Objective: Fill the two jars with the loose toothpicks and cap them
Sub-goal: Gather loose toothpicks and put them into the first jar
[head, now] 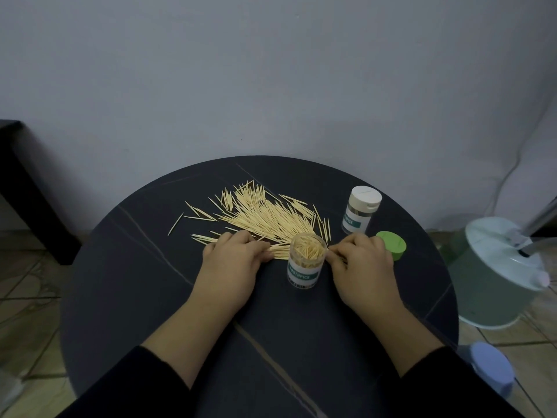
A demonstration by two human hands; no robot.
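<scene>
The open jar (306, 260) stands upright near the middle of the round dark bench (150, 297), packed with toothpicks and uncapped. Behind it and to its left, the loose toothpicks (265, 215) fan out in a wide pile, with a few strays farther left toward the bench's rim. The left hand (232, 260) lies just left of the jar on the pile's near edge, fingers curled over a bundle whose ends poke out toward the jar. The right hand (364, 267) sits just right of the jar, fingers bent with the tips close to its rim; whether it pinches any toothpicks cannot be told. The green cap (391, 245) rests beyond the right hand's knuckles, near the bench's right edge. The capped jar (361, 212), with a white lid, stands behind and right of the open jar, also close to the rim. In front of the jar the bench lies bare between the forearms. A pale tub (497, 282) stands on the floor to the right.
</scene>
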